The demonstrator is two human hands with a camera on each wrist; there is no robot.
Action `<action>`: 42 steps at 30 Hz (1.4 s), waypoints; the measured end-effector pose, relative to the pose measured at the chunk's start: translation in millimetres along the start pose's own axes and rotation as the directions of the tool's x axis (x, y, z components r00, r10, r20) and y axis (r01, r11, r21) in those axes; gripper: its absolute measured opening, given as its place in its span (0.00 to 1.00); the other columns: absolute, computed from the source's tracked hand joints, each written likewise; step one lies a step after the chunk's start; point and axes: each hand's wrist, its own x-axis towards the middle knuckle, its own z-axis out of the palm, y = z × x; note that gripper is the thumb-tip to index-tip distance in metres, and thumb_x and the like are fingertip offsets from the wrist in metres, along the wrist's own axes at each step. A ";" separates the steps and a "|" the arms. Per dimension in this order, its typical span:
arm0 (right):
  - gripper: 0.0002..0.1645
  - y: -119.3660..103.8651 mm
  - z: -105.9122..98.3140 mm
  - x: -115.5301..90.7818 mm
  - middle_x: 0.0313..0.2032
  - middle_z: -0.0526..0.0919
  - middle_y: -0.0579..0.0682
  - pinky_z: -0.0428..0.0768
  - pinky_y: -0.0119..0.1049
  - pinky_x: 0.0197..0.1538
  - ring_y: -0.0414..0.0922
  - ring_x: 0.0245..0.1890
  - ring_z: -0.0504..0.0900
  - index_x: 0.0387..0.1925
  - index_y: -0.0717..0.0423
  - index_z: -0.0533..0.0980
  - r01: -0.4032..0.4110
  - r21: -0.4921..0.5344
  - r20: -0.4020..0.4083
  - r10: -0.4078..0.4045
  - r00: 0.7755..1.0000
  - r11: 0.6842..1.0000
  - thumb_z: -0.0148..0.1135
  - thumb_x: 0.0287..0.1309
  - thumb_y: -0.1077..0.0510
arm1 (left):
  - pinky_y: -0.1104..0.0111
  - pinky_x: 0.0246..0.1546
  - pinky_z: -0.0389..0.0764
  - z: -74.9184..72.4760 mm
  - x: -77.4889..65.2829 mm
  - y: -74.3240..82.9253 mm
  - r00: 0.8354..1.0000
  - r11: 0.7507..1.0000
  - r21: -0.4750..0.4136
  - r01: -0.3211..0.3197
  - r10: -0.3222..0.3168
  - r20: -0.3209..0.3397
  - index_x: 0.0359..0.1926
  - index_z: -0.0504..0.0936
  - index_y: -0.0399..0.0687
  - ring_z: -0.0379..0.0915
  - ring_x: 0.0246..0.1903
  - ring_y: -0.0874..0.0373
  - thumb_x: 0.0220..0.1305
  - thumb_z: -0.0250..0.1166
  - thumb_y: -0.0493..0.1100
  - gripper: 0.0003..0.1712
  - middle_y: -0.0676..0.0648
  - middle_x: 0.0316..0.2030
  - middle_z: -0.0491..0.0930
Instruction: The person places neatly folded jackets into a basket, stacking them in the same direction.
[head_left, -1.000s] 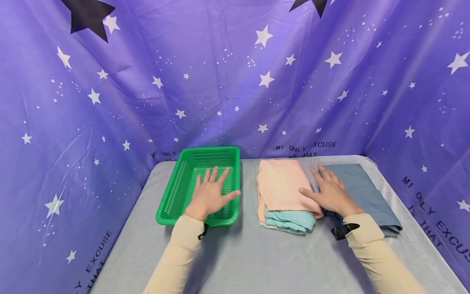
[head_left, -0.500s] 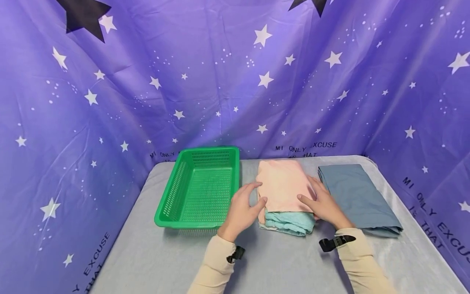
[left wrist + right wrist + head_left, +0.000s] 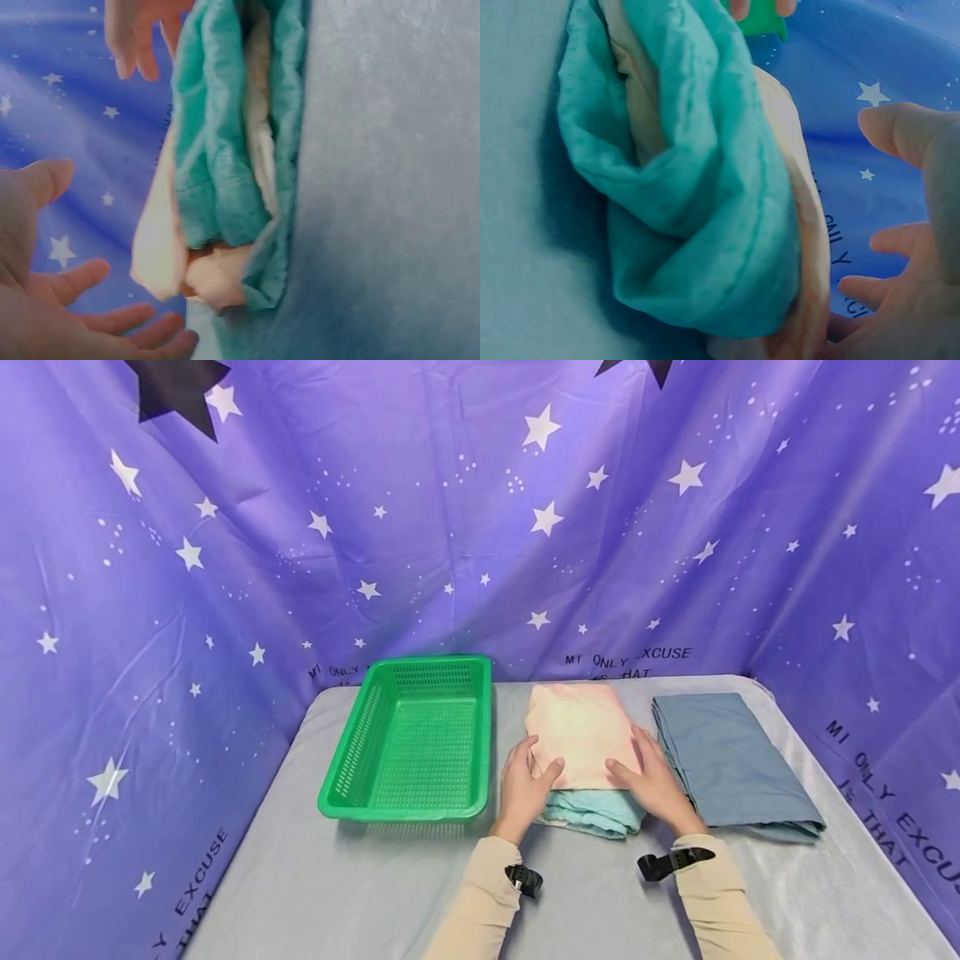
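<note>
A folded peach cloth lies over folded teal cloth, whose layers bulge out at the near edge. My left hand is at the left side of this stack, its thumb over the peach cloth's near left corner. On the opposite side, my right hand has its thumb over the near right corner and its fingers along the edge. Both wrist views show spread, relaxed fingers beside the teal folds, with cream fabric tucked between the layers.
To the left stands a green perforated plastic basket with nothing in it. A folded blue-grey cloth lies close by the right hand. Grey fabric covers the table, and a purple starry curtain hangs behind it.
My left hand has come from over the basket rightward to the stack's left side. My right hand has shifted slightly left and down, off the blue-grey cloth to the stack's right side.
</note>
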 end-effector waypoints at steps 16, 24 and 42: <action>0.59 6.8 3.7 4.5 0.80 0.37 0.69 0.46 0.68 0.77 0.70 0.79 0.40 0.81 0.60 0.31 -0.195 0.086 0.063 0.190 0.980 0.977 0.55 0.72 0.39 | 0.43 0.69 0.69 20.8 10.7 -13.7 0.987 0.987 0.041 0.158 -0.159 0.004 0.78 0.61 0.44 0.64 0.71 0.36 0.64 0.69 0.55 0.47 0.35 0.72 0.67; 0.59 7.5 3.7 7.8 0.79 0.42 0.71 0.49 0.65 0.78 0.69 0.79 0.44 0.81 0.58 0.29 -0.292 0.135 0.081 0.283 0.956 0.947 0.53 0.73 0.38 | 0.45 0.69 0.71 24.2 16.2 -11.0 0.979 0.979 -0.018 0.204 -0.204 -0.003 0.79 0.60 0.46 0.65 0.71 0.36 0.64 0.67 0.50 0.46 0.36 0.72 0.68; 0.49 17.1 15.6 14.6 0.77 0.51 0.71 0.58 0.63 0.76 0.67 0.76 0.55 0.81 0.65 0.42 -0.342 0.250 0.059 0.339 0.939 0.906 0.51 0.76 0.44 | 0.51 0.64 0.77 29.3 26.0 -18.6 0.935 0.860 -0.370 0.353 -0.344 0.093 0.77 0.62 0.46 0.74 0.64 0.42 0.67 0.65 0.45 0.40 0.33 0.69 0.70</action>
